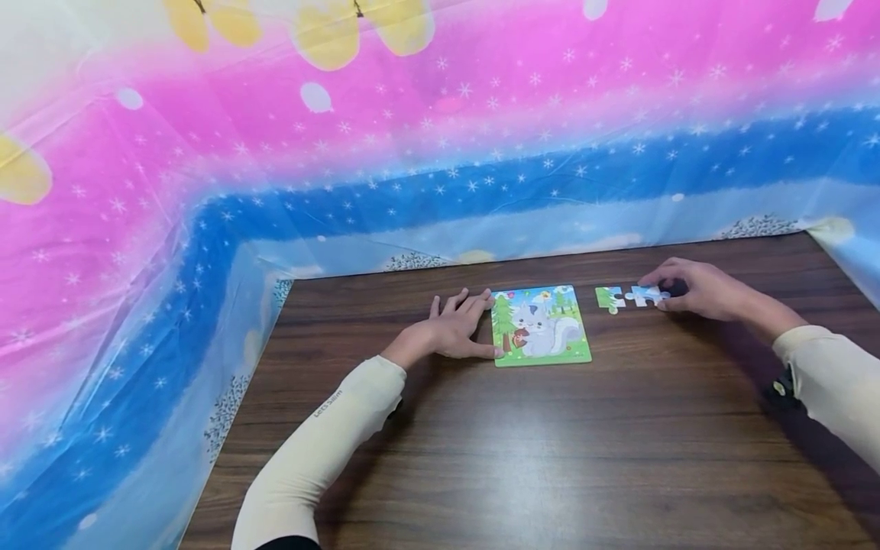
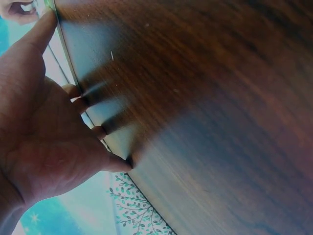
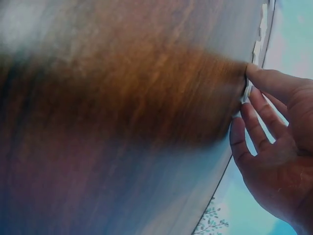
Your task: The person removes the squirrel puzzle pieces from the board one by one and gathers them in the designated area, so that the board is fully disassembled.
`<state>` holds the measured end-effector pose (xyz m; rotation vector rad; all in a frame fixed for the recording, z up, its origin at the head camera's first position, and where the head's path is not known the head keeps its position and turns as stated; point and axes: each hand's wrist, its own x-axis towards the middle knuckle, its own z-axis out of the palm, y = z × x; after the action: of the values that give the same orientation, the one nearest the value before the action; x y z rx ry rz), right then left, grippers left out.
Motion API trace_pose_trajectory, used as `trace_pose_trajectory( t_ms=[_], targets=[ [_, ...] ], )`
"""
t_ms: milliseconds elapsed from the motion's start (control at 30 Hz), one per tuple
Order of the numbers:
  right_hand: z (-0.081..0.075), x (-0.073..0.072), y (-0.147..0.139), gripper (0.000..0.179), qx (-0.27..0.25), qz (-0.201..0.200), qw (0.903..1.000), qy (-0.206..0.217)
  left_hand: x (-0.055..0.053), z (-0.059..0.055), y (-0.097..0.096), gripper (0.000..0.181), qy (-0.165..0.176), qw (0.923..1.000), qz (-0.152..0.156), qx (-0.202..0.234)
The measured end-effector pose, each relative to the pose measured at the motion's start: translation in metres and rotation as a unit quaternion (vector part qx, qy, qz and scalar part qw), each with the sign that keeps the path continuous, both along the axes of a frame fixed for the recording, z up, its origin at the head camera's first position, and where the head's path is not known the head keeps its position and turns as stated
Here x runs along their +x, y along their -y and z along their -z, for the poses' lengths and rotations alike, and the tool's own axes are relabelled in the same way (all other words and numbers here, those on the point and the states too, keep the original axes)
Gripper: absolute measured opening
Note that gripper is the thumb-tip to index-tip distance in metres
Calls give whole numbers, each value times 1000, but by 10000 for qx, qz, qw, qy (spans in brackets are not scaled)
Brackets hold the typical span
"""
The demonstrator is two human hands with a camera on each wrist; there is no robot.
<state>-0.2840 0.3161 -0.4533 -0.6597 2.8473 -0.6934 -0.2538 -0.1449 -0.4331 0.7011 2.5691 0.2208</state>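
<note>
A square picture board (image 1: pixel 543 327) with a grey squirrel, green trees and an acorn lies flat on the table. My left hand (image 1: pixel 457 328) rests at its left edge, fingers spread, with the thumb and a fingertip right at the edge. To the right of the board, my right hand (image 1: pixel 704 290) pinches a light-blue jigsaw piece (image 1: pixel 648 296) between thumb and fingers, low at the tabletop. Its right end is partly hidden by the fingers. A green-and-white jigsaw piece (image 1: pixel 608 298) lies between it and the board. In the right wrist view, the right thumb (image 3: pixel 264 78) meets the pieces' thin edge.
The dark wooden table (image 1: pixel 536 451) reaches back to a hanging cloth (image 1: pixel 440 176) in pink and blue with snowflakes. That cloth also runs along the table's left side. Cream sleeves (image 1: pixel 330 428) cover both forearms.
</note>
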Motion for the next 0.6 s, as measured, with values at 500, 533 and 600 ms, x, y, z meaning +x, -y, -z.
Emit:
trace_pose_trajectory(
  t_ms=[500, 533, 600],
  targets=[
    [-13, -4, 29, 49, 98, -191, 9989, -420, 1, -2, 1, 102, -2, 10000, -25, -36],
    [-13, -3, 35, 49, 71, -167, 9988, -462, 1, -2, 0, 102, 10, 10000, -21, -26],
    [-14, 0, 48, 49, 31, -141, 9987, -496, 0, -1, -1, 103, 42, 10000, -28, -1]
  ],
)
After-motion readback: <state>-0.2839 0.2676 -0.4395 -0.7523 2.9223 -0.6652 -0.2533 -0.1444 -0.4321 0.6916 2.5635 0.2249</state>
